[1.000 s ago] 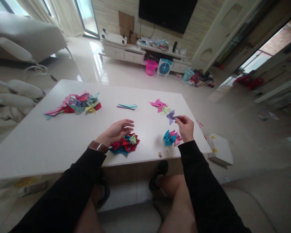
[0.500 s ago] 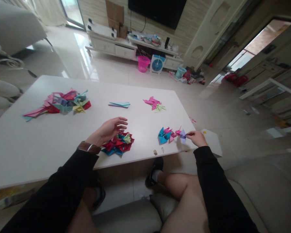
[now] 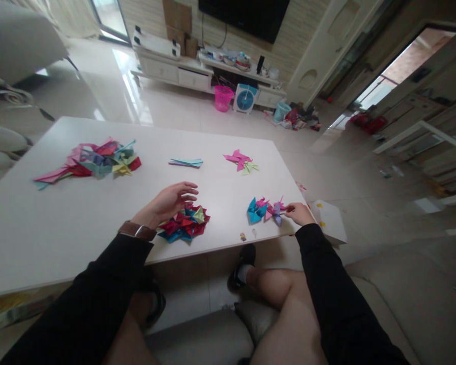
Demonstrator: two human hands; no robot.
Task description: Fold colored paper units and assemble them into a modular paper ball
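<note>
My right hand (image 3: 299, 213) pinches a purple origami crane (image 3: 277, 213) at the right end of the white table (image 3: 137, 218). Just left of it sit pink cranes (image 3: 268, 209) and a blue crane (image 3: 256, 211), close together. My left hand (image 3: 171, 203), fingers apart and slightly curled, hovers at the upper edge of a pile of red, blue and green folded paper (image 3: 186, 223). Part of that pile is hidden behind the hand and wrist.
A larger heap of coloured folded papers (image 3: 99, 161) lies far left. Blue strips (image 3: 186, 162) are at mid-table, and pink and green pieces (image 3: 239, 160) to their right. Small stickers (image 3: 243, 236) mark the near edge. A white box (image 3: 332, 228) stands beyond the right edge.
My right hand has moved left with the purple crane, bringing it against the pink cranes. The left hand has stayed nearly still.
</note>
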